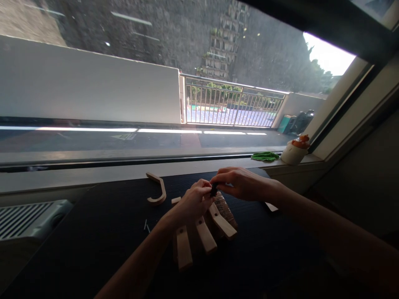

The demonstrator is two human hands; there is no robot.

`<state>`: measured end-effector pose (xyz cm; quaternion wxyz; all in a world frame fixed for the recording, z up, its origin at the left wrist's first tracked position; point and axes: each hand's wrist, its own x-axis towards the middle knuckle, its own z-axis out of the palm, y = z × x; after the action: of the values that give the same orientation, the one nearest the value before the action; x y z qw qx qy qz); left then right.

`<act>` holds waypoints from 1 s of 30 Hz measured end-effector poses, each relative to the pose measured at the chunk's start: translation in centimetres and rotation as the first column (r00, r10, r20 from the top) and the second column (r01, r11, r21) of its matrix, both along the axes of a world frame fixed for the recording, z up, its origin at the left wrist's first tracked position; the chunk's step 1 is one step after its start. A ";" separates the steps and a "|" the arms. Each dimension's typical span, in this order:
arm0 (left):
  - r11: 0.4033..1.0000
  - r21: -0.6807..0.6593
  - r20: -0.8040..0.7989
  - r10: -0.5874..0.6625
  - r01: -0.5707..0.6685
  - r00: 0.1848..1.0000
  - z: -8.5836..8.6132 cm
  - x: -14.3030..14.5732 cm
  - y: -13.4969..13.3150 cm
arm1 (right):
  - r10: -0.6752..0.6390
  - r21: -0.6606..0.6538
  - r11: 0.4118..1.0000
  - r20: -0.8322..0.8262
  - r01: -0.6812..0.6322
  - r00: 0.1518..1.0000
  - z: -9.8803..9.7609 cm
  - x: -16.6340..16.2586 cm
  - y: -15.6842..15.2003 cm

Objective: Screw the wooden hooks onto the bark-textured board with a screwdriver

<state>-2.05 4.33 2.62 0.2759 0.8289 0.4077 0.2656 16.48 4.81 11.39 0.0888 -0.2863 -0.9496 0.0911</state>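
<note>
My left hand point(195, 200) and my right hand point(238, 182) meet over a dark table point(93, 232), fingers pinched together on a small dark part point(214, 190) that I cannot identify. Beneath them lie several light wooden slats point(204, 234), fanned out toward me, with holes near their ends. A curved wooden hook-shaped piece point(157, 187) rests on the table to the left of my hands. Another small wooden piece point(271, 207) shows just behind my right wrist.
A window sill point(187, 164) runs along the table's far edge, with a green cloth point(264, 156) and a white pot point(293, 153) on it at the right. A white radiator grille point(28, 218) sits at the left. Small metal pins point(146, 225) lie on the table.
</note>
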 end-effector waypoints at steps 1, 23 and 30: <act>1.000 -0.004 0.005 -0.002 0.002 1.000 -0.1 0.0 0.0 | 0.001 0.005 1.000 -0.004 -0.001 1.000 -0.1 -0.1 0.0; 1.000 -0.028 0.056 0.000 0.001 0.998 -0.6 0.0 0.2 | -0.214 0.098 0.973 0.028 0.211 0.976 -1.2 -0.9 -0.5; 0.999 0.028 0.046 0.038 -0.040 0.998 -0.7 0.3 0.2 | -0.282 0.150 0.949 0.017 0.277 0.959 -1.3 -1.5 -1.2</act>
<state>-1.79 4.53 1.95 0.2679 0.8185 0.4135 0.2957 14.96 3.60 10.06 0.1034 -0.4123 -0.9052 0.0025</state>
